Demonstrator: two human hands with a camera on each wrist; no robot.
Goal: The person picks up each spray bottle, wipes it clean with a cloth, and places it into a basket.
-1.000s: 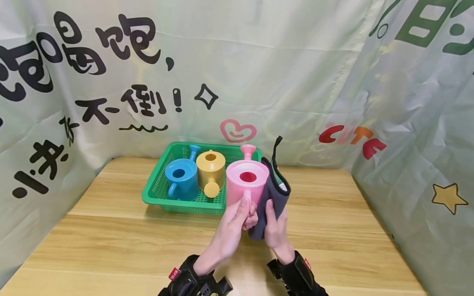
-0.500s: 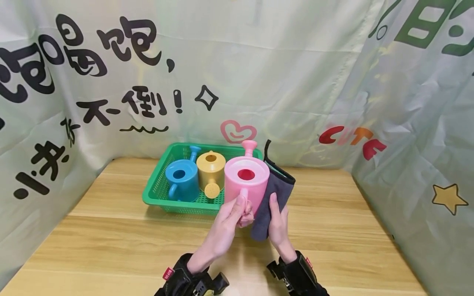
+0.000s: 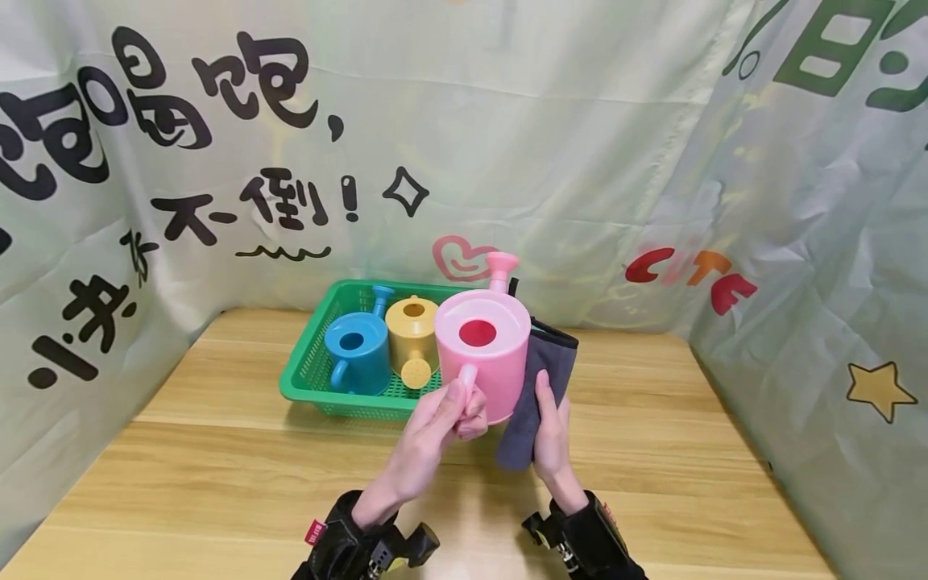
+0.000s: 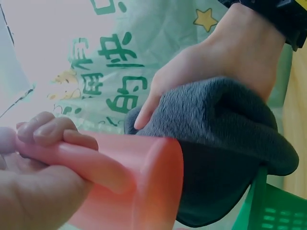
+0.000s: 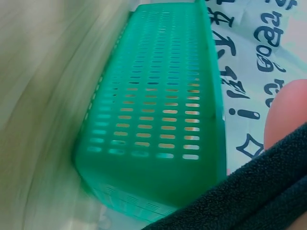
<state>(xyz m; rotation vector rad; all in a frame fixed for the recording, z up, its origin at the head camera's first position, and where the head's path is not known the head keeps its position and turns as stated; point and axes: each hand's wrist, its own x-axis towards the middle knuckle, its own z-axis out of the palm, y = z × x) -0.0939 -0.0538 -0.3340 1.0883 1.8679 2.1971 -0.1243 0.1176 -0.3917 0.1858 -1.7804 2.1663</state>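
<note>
My left hand [image 3: 435, 435] grips the handle of a pink toy watering can [image 3: 500, 362], holding it up in front of the basket's right end. In the left wrist view its fingers [image 4: 48, 129] curl round that handle. On the can's right side, my right hand [image 3: 553, 439] holds a folded dark grey cloth [image 3: 547, 362] with black edging. The cloth lies along the can's wall; in the left wrist view the grey cloth [image 4: 206, 120] comes up against the can's base end. Part of the right hand's fingers is hidden behind the cloth.
A green plastic basket [image 3: 297, 379] stands at the back of the wooden table [image 3: 239, 483]. Inside it are a blue watering can [image 3: 366, 362] and a yellow watering can [image 3: 413, 330]. A printed fabric sheet [image 3: 580, 161] hangs behind and along the sides.
The pink watering can has tilted and risen slightly, its spout moving up and right. My left hand has shifted a little left. The cloth's loop has gone mostly behind the can.
</note>
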